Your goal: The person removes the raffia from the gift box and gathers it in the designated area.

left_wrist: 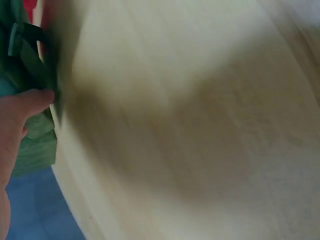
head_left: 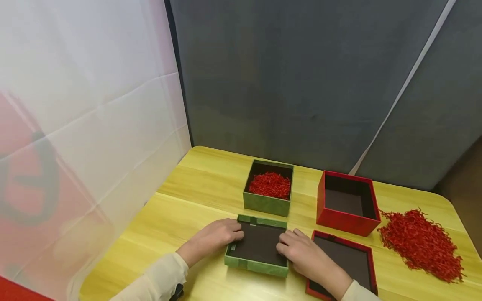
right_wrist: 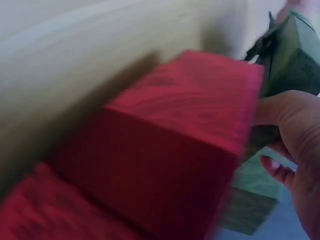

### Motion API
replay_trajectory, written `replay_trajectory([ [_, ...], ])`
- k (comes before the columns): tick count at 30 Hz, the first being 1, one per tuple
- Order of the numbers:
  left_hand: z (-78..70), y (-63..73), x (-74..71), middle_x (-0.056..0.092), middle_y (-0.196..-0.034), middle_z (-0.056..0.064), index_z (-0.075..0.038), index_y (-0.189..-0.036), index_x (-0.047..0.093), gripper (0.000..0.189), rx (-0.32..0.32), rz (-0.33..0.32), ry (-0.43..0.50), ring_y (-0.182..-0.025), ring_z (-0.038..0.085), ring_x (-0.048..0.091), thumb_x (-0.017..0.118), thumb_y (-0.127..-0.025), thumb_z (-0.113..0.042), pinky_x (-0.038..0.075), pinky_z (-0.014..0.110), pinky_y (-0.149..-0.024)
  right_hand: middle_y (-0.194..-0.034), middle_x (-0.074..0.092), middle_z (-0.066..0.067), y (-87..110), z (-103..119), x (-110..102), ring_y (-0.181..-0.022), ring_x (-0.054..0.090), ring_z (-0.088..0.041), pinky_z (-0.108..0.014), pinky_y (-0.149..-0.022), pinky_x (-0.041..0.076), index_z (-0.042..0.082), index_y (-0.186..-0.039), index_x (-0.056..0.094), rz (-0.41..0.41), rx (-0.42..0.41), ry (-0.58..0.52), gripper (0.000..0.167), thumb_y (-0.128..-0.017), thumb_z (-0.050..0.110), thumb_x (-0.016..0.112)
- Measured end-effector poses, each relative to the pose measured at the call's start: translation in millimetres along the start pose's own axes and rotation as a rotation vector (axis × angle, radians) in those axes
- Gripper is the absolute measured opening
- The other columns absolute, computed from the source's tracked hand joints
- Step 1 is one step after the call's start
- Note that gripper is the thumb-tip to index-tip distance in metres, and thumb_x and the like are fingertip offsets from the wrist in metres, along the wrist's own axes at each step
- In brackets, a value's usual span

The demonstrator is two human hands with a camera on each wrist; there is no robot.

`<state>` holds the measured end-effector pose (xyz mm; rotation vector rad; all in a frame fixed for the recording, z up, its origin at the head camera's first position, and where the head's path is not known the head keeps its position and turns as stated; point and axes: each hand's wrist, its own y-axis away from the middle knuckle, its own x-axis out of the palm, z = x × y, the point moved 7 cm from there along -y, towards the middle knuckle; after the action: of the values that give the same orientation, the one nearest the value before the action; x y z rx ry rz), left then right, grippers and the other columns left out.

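Observation:
A green box lid (head_left: 260, 267), its dark inside facing up, is between my two hands at the front of the table. My left hand (head_left: 224, 234) grips its left rim with curled fingers, and my right hand (head_left: 297, 248) holds the right rim the same way. In the left wrist view, the left thumb (left_wrist: 37, 100) lies against the green side, beside a dark green ribbon (left_wrist: 30, 60). On the right wrist view's edge, the right hand (right_wrist: 300, 135) reaches to the green lid (right_wrist: 295, 60). Behind the lid stands a green box (head_left: 265, 204) with red paper shred (head_left: 271, 185) inside.
An open red box (head_left: 346, 221) with a dark interior stands at the right. In front of it lies a red lid (head_left: 373, 267), inside up, partly under my right forearm. A loose heap of red shred (head_left: 421, 244) sits at the far right. Grey curtain (head_left: 301, 83) hangs behind the table.

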<state>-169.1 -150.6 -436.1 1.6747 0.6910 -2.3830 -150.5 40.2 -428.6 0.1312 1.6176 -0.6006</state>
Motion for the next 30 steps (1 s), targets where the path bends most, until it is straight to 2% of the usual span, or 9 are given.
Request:
replay_trajectory([
  [7, 3.9, 3.8, 13.8, 0.070, -0.097, -0.005, -0.018, -0.089, 0.072, 0.010, 0.006, 0.035, -0.034, -0.098, 0.013, 0.066, 0.078, -0.087, -0.012, 0.054, 0.026, -0.089, -0.082, 0.050, 0.007, 2.3, -1, 22, -0.078, 0.042, -0.013, -0.028, -0.071, 0.040, 0.021, -0.086, 0.069, 0.027, -0.027, 0.024, 0.025, -0.081, -0.002, 0.080],
  [10, 8.3, -1.5, 9.3, 0.073, -0.105, -0.004, -0.018, -0.095, 0.075, 0.011, 0.016, 0.045, -0.054, -0.108, 0.015, 0.067, 0.078, -0.088, -0.011, 0.053, 0.030, -0.095, -0.089, 0.056, 0.006, 6.3, -6, 16, -0.082, 0.049, -0.012, -0.030, -0.073, 0.047, 0.020, -0.086, 0.069, 0.000, -0.001, -0.031, 0.026, -0.082, -0.004, 0.077],
  [12, 14.7, -6.2, 0.2, 0.073, -0.108, -0.003, -0.018, -0.096, 0.075, 0.014, 0.003, 0.038, -0.059, -0.109, 0.016, 0.066, 0.080, -0.087, -0.008, 0.054, 0.032, -0.094, -0.096, 0.061, 0.005, 8.3, -15, 2, -0.088, 0.055, -0.013, -0.033, -0.078, 0.053, 0.019, -0.090, 0.070, -0.070, 0.027, -0.090, 0.027, -0.081, -0.007, 0.074],
  [16, 39.8, -25.7, -26.7, 0.070, -0.101, 0.000, -0.013, -0.097, 0.075, 0.018, -0.120, -0.058, 0.014, -0.097, 0.018, 0.066, 0.079, -0.084, -0.002, 0.056, 0.033, -0.085, -0.107, 0.066, 0.002, 5.3, -53, -35, -0.097, 0.064, -0.015, -0.038, -0.081, 0.057, 0.014, -0.105, 0.073, -0.193, 0.191, -0.200, 0.025, -0.085, -0.002, 0.074],
  [20, 67.6, -70.3, -36.0, 0.066, -0.095, 0.002, -0.008, -0.103, 0.074, 0.014, -0.324, -0.101, 0.194, -0.086, 0.018, 0.063, 0.075, -0.089, -0.006, 0.057, 0.033, -0.073, -0.117, 0.064, -0.007, -8.7, -102, -45, -0.098, 0.067, -0.022, -0.041, -0.077, 0.058, 0.012, -0.138, 0.062, -0.125, 0.481, -0.361, 0.043, -0.096, 0.010, 0.070],
  [22, 80.1, -96.0, -26.5, 0.066, -0.098, 0.006, -0.006, -0.109, 0.073, 0.015, -0.450, -0.027, 0.309, -0.085, 0.021, 0.064, 0.071, -0.095, -0.011, 0.057, 0.036, -0.072, -0.117, 0.065, -0.011, -15.8, -122, -39, -0.094, 0.067, -0.024, -0.041, -0.075, 0.058, 0.013, -0.148, 0.054, -0.087, 0.597, -0.459, 0.050, -0.100, 0.013, 0.066],
  [25, 97.3, -123.6, 3.8, 0.068, -0.120, 0.015, -0.001, -0.132, 0.066, 0.036, -0.671, 0.173, 0.478, -0.106, 0.029, 0.067, 0.064, -0.101, -0.020, 0.057, 0.041, -0.089, -0.110, 0.068, -0.015, -24.4, -139, -24, -0.088, 0.069, -0.027, -0.037, -0.067, 0.055, 0.011, -0.153, 0.049, -0.062, 0.697, -0.613, 0.051, -0.103, 0.012, 0.061],
  [28, 106.7, -133.5, 37.1, 0.056, -0.145, 0.021, -0.002, -0.151, 0.050, 0.058, -0.865, 0.379, 0.565, -0.131, 0.035, 0.057, 0.063, -0.102, -0.030, 0.049, 0.045, -0.107, -0.099, 0.069, -0.014, -24.7, -144, -8, -0.081, 0.071, -0.030, -0.034, -0.058, 0.049, 0.007, -0.155, 0.046, -0.039, 0.788, -0.721, 0.051, -0.106, 0.012, 0.057],
  [30, 108.9, -135.2, 55.9, 0.047, -0.155, 0.020, -0.007, -0.158, 0.042, 0.069, -0.953, 0.473, 0.593, -0.142, 0.036, 0.047, 0.064, -0.101, -0.040, 0.043, 0.048, -0.114, -0.094, 0.069, -0.012, -23.7, -144, -1, -0.076, 0.072, -0.032, -0.034, -0.058, 0.048, 0.007, -0.157, 0.043, -0.021, 0.829, -0.763, 0.052, -0.107, 0.015, 0.054],
])
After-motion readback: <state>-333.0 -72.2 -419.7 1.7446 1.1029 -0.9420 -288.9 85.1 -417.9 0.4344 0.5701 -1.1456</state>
